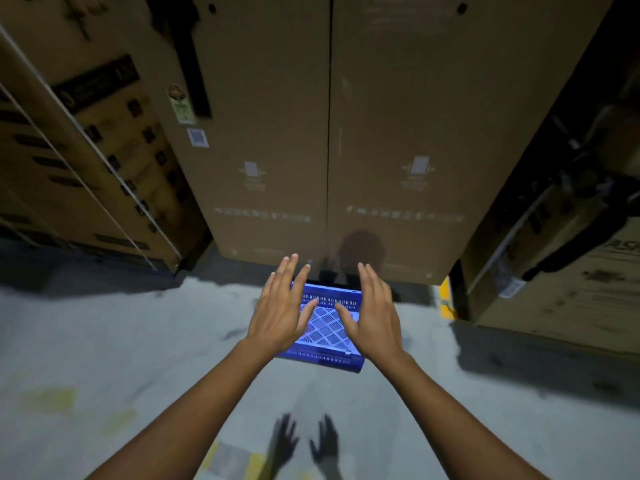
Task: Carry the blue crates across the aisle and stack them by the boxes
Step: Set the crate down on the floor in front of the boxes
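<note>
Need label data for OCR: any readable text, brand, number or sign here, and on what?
Nothing is legible.
Tall cardboard boxes: pale icons and text rows, blurred.
White code sticker: too small.
Left strapped box: dark panels, unreadable.
Right box: cut-off dark letters, unclear.
Blue crate: none visible.

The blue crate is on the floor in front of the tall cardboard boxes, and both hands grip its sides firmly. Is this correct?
Not quite. In the head view the blue crate does sit on the floor before the cardboard boxes, but the left hand and right hand are open with spread fingers, holding nothing.
</note>
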{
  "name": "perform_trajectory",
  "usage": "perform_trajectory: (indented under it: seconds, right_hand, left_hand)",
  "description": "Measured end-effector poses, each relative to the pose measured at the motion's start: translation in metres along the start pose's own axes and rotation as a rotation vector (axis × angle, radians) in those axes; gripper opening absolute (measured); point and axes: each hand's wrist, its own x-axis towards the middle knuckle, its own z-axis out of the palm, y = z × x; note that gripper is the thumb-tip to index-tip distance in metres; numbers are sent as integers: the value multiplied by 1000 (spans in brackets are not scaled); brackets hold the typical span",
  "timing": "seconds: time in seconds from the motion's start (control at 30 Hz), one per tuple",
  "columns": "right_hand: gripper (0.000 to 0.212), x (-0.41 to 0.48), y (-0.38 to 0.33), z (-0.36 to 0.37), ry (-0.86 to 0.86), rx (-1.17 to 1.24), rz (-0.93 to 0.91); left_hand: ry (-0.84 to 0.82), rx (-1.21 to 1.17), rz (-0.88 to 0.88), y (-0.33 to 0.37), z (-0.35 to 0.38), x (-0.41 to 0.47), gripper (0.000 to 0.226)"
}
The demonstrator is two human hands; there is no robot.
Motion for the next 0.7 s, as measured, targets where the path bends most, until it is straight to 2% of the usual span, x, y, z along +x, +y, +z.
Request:
perform_trajectory:
  seconds: [0.2,0.37,0.6,0.7]
  right_hand:
    - [78,-55,-66,-103,129,206,-112]
    - [78,-117,-87,-135,169,245,-112]
    - [75,-235,-136,-181,193,320,-151]
    - [72,-288,-163,-198,149,356,-186]
  left_hand:
    - [86,-28,31,79,-92,-43,65]
    - [153,-122,-48,118,-127,-103,62]
    - [294,-192,-91,157,-178,-235,60]
    - [359,-177,-139,173,-201,-295,59]
